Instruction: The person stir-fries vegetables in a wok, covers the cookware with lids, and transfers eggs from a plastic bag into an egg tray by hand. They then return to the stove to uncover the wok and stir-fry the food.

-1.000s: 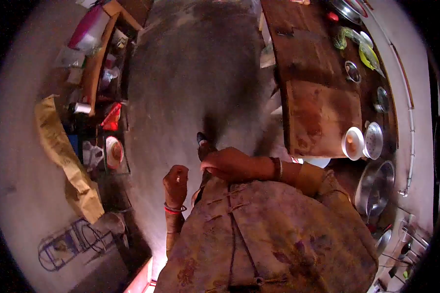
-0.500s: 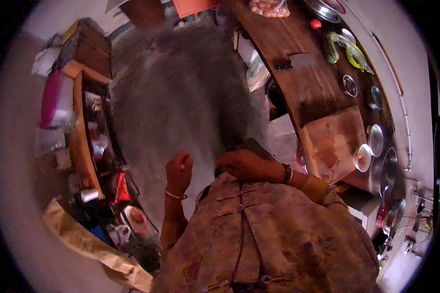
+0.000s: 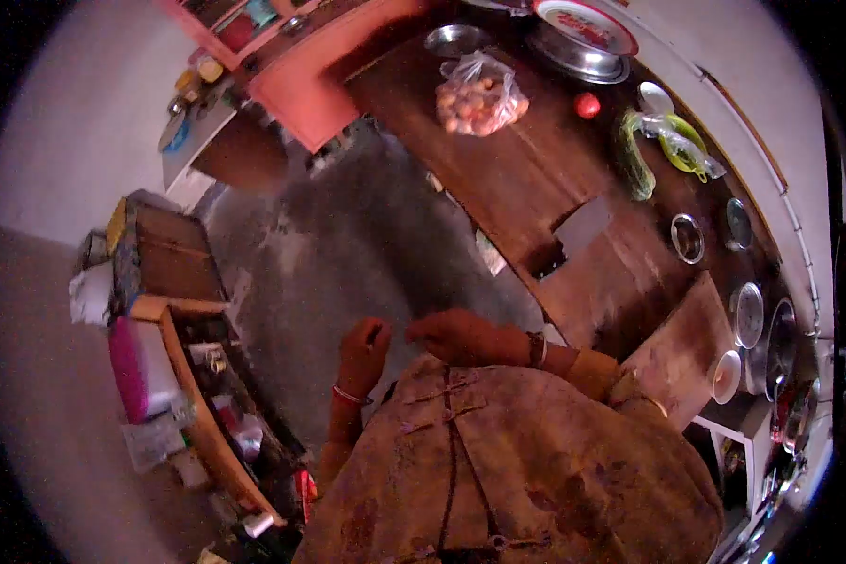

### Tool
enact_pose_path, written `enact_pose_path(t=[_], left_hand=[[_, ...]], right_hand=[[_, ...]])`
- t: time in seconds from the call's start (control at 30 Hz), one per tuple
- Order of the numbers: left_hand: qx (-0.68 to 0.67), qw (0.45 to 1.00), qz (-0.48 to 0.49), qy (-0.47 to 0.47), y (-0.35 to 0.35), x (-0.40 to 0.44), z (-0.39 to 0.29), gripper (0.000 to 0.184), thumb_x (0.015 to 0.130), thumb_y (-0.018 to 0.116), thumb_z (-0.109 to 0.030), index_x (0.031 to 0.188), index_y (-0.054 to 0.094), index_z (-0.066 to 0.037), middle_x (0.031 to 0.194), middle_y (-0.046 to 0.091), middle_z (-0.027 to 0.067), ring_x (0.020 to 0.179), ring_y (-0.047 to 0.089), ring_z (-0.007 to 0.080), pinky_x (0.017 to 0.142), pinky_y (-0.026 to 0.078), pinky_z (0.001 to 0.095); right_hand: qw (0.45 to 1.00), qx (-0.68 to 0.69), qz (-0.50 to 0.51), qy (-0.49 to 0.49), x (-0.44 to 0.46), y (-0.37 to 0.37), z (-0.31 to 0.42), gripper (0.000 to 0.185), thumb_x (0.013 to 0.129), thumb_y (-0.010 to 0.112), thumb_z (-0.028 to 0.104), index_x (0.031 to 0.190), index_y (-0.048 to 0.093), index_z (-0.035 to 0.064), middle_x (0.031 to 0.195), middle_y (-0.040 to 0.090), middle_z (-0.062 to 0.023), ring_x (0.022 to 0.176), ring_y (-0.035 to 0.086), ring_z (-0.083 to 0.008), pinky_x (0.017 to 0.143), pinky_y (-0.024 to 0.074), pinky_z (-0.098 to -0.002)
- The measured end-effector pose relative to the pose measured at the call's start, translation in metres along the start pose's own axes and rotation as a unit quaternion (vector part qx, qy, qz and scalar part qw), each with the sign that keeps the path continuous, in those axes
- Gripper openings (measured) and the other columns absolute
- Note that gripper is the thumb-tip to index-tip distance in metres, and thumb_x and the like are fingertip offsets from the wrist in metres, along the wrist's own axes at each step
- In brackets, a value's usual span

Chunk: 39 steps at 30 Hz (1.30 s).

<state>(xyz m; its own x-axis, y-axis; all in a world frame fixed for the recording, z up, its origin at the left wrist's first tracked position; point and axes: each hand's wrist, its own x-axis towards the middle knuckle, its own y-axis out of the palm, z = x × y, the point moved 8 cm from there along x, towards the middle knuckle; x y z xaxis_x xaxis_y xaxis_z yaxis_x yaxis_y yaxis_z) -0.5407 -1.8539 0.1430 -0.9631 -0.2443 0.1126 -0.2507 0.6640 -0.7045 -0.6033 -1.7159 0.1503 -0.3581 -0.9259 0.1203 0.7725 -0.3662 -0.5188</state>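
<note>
My left hand (image 3: 362,355) is raised in front of my body, its fingers curled in; whether something small sits in them I cannot make out. Beside it on the right, my right hand (image 3: 456,336) is held across my waist with bent fingers, and its fingertips are dim. The two hands are apart and touch no furniture. Nearest to my right arm is a wooden board (image 3: 681,352) on the brown table (image 3: 526,197). A cleaver-like blade (image 3: 583,226) with a dark handle lies farther along the tabletop.
On the table are a bag of onion-like vegetables (image 3: 479,99), a red round item (image 3: 587,105), a long green vegetable (image 3: 637,164), and several metal bowls and plates. A low shelf (image 3: 197,404) stands left, with a brown cabinet (image 3: 174,254) beyond. A pink unit (image 3: 305,94) is at the far end.
The view has turned toward the table's far end, bringing the bag and pink unit into sight. Both hands remain in front of my body, with my right fingers reaching slightly farther out.
</note>
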Motion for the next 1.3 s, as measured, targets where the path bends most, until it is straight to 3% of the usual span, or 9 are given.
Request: enact_pose_path(t=[0.23, 0.33, 0.5, 0.67, 0.73, 0.8, 1.03, 1.13, 1.3], left_hand=[[0.008, 0.997, 0.053, 0.063, 0.016, 0.155, 0.009, 0.017, 0.090, 0.056, -0.019, 0.089, 0.060, -0.003, 0.077, 0.063, 0.0134, 0.067, 0.061, 0.0244, 0.060, 0.046, 0.0331], [-0.021, 0.984, 0.176, -0.006, 0.041, 0.234, 0.027, 0.017, 0.090, 0.056, -0.019, 0.087, 0.059, -0.002, 0.074, 0.061, 0.0127, 0.064, 0.057, 0.0200, 0.058, 0.044, 0.0325], [-0.115, 0.965, 0.190, 0.138, 0.057, 0.394, -0.002, 0.029, 0.093, 0.056, -0.023, 0.076, 0.055, 0.000, 0.063, 0.051, 0.0113, 0.057, 0.042, 0.0140, 0.054, 0.039, 0.0328], [-0.026, 0.945, 0.222, 0.239, 0.091, 0.595, -0.033, 0.039, 0.094, 0.053, -0.030, 0.068, 0.055, -0.002, 0.057, 0.052, 0.0052, 0.053, 0.049, 0.0145, 0.055, 0.041, 0.0318], [-0.030, 0.937, 0.236, 0.258, 0.097, 0.660, -0.069, 0.041, 0.094, 0.053, -0.032, 0.069, 0.059, 0.000, 0.063, 0.060, 0.0153, 0.057, 0.060, 0.0216, 0.054, 0.043, 0.0347], [-0.037, 0.926, 0.222, 0.304, 0.114, 0.727, -0.103, 0.036, 0.092, 0.055, -0.031, 0.073, 0.061, -0.001, 0.065, 0.061, 0.0158, 0.057, 0.060, 0.0245, 0.056, 0.045, 0.0352], [-0.087, 0.904, 0.186, 0.376, 0.232, 0.935, -0.154, 0.022, 0.086, 0.061, -0.028, 0.090, 0.062, -0.007, 0.078, 0.066, 0.0123, 0.072, 0.064, 0.0288, 0.065, 0.048, 0.0386], [-0.011, 0.916, 0.199, 0.349, 0.331, 1.026, -0.163, 0.028, 0.083, 0.063, -0.032, 0.097, 0.059, -0.007, 0.090, 0.066, 0.0152, 0.084, 0.064, 0.0316, 0.072, 0.050, 0.0433], [0.026, 0.919, 0.084, 0.384, 0.424, 1.102, -0.199, 0.048, 0.081, 0.062, -0.034, 0.121, 0.054, -0.009, 0.113, 0.061, 0.0211, 0.106, 0.058, 0.0378, 0.091, 0.046, 0.0474]], right_hand=[[0.991, 0.029, -0.133, 0.016, 0.033, -0.090, -0.072, 0.017, 0.089, 0.054, 0.009, 0.102, 0.062, 0.0022, 0.097, 0.065, -0.0174, 0.088, 0.062, -0.0365, 0.076, 0.0499, -0.0418], [0.976, 0.076, -0.194, 0.061, 0.037, -0.130, -0.084, 0.016, 0.089, 0.055, 0.009, 0.100, 0.063, 0.0012, 0.098, 0.065, -0.0173, 0.087, 0.063, -0.0336, 0.076, 0.0508, -0.0390], [0.940, -0.007, -0.289, 0.184, 0.050, -0.180, -0.161, 0.019, 0.088, 0.057, 0.009, 0.105, 0.065, 0.0043, 0.091, 0.067, -0.0160, 0.083, 0.066, -0.0274, 0.074, 0.0516, -0.0343], [0.883, 0.040, -0.394, 0.252, 0.089, -0.234, -0.213, 0.021, 0.087, 0.056, 0.007, 0.106, 0.065, 0.0042, 0.084, 0.067, -0.0150, 0.073, 0.065, -0.0232, 0.066, 0.0512, -0.0341], [0.862, 0.084, -0.377, 0.329, 0.107, -0.247, -0.227, 0.020, 0.087, 0.056, 0.006, 0.104, 0.065, 0.0036, 0.081, 0.066, -0.0145, 0.068, 0.064, -0.0210, 0.062, 0.0507, -0.0335], [0.842, -0.033, -0.423, 0.334, 0.121, -0.276, -0.240, 0.019, 0.087, 0.054, 0.005, 0.103, 0.065, 0.0024, 0.074, 0.063, -0.0116, 0.061, 0.058, -0.0151, 0.056, 0.0480, -0.0315], [0.791, 0.029, -0.479, 0.380, 0.158, -0.335, -0.260, 0.019, 0.088, 0.053, 0.007, 0.102, 0.065, 0.0010, 0.071, 0.061, -0.0111, 0.059, 0.056, -0.0138, 0.055, 0.0466, -0.0304], [0.730, 0.098, -0.480, 0.477, 0.148, -0.324, -0.286, 0.017, 0.089, 0.057, 0.009, 0.102, 0.065, 0.0042, 0.082, 0.065, -0.0179, 0.069, 0.064, -0.0317, 0.060, 0.0499, -0.0382], [0.658, 0.122, -0.498, 0.551, 0.138, -0.323, -0.301, 0.017, 0.090, 0.056, 0.011, 0.102, 0.065, 0.0031, 0.070, 0.061, -0.0150, 0.054, 0.056, -0.0195, 0.053, 0.0472, -0.0347]])
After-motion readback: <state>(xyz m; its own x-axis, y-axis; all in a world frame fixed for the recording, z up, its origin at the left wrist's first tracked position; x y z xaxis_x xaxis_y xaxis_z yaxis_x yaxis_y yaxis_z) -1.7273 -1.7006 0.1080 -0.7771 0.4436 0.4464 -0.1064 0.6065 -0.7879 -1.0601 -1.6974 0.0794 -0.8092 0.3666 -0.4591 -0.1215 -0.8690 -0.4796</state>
